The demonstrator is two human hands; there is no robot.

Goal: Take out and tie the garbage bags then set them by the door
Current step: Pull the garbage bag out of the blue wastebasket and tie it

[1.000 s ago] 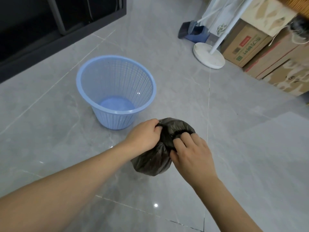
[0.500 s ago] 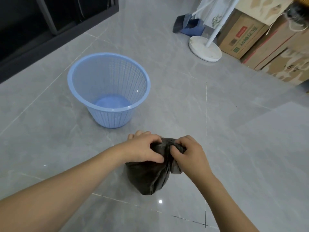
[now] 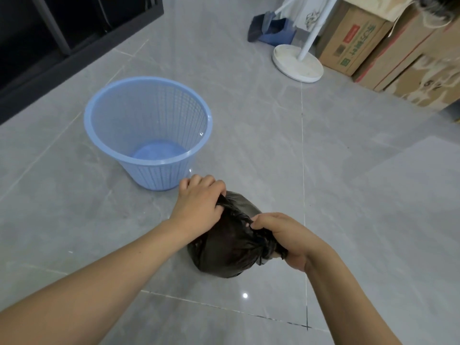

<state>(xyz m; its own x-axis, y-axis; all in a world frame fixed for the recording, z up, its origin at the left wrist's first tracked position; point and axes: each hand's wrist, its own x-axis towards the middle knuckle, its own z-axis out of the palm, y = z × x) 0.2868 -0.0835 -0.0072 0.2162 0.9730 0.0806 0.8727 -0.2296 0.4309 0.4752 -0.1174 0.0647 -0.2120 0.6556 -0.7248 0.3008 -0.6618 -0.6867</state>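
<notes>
A small black garbage bag (image 3: 224,247), bulging with its contents, is held just above the grey tiled floor. My left hand (image 3: 199,202) grips a twisted strip of the bag's top at the far side. My right hand (image 3: 281,240) grips another gathered strip at the near right, pulled out sideways. The two strips stretch across the top of the bag between my hands. A light blue mesh waste basket (image 3: 149,130) stands empty on the floor, just beyond my left hand.
A white round stand base (image 3: 297,63) with a pole sits at the back right. Cardboard boxes (image 3: 353,38) are stacked along the right wall. A blue dustpan (image 3: 270,31) lies behind the stand. Dark furniture (image 3: 62,33) fills the back left.
My hands have drawn apart, pulling the bag's top strips out to either side. The right hand has moved right and toward me.
</notes>
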